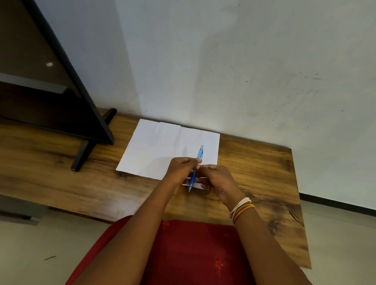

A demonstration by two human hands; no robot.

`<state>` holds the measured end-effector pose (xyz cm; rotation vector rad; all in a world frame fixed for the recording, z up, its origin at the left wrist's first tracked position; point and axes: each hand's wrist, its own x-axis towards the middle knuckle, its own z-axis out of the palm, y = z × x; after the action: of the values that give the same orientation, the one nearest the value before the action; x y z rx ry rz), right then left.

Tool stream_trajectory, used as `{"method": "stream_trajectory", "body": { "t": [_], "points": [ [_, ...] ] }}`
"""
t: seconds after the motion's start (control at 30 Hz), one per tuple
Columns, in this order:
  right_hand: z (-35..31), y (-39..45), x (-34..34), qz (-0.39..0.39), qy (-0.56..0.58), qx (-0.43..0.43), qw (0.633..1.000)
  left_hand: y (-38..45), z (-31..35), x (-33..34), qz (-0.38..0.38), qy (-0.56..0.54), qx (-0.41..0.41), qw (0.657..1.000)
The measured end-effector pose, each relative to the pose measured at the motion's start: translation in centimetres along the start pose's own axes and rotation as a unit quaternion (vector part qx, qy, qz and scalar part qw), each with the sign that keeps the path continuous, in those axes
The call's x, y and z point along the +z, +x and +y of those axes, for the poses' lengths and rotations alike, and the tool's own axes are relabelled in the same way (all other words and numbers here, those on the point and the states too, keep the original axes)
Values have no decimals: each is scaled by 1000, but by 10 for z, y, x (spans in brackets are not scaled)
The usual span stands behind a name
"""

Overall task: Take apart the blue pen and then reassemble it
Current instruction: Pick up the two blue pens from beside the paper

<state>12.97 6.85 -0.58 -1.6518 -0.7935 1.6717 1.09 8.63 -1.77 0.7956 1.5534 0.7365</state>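
Two hands meet over the near edge of a creased white paper sheet on the wooden bench. The left hand pinches the blue pen at mid-barrel; the right hand grips its lower part. The pen looks whole — likely the first unscrewing, calling for opposite twists. Its long axis runs near-to-far, writing tip toward the person — clicker end away.

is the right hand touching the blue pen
Touching. The head view shows the right hand with fingertips closed on the blue pen, opposite the left hand.
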Motion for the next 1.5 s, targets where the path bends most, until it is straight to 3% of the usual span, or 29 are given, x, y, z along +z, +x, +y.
{"method": "stream_trajectory", "body": {
  "t": [0.13, 0.23, 0.33, 0.43, 0.63, 0.97, 1.07, 1.13, 1.2, 1.27, 1.37, 1.5],
  "points": [
    [0, 0, -3, 0, -21, -2, 1000, -3, 1, -2, -5, -10, 6, 1000],
    [0, 1, -7, 58, -43, -48, 996, -4, 0, -3, -13, -3, 16, 1000],
    [-5, 4, -11, 112, 3, -96, 989, -5, -1, -2, -49, 60, 52, 996],
    [-8, 5, -13, 115, 41, -109, 987, -6, -2, -2, -66, 115, 87, 987],
    [-4, 10, -16, 124, 104, -98, 982, -3, -3, -4, -54, 170, 122, 976],
    [-1, 15, -24, 127, 172, -18, 977, -1, -6, -6, -58, 201, 109, 972],
    [3, 18, -33, 172, 107, -23, 979, -2, -6, -4, -66, 185, 103, 975],
    [6, 19, -42, 212, -42, -49, 975, -4, -5, -2, -73, 161, 93, 980],
    [9, 17, -50, 237, -202, -85, 946, -5, -4, 1, -84, 132, 78, 985],
    [13, 13, -55, 255, -287, -110, 917, -7, -3, 4, -92, 105, 67, 988],
    [16, 9, -58, 275, -332, -105, 896, -10, -3, 11, -96, 78, 57, 991],
    [17, 9, -60, 275, -338, -84, 896, -10, -5, 18, -96, 61, 38, 993]
  ]
}}
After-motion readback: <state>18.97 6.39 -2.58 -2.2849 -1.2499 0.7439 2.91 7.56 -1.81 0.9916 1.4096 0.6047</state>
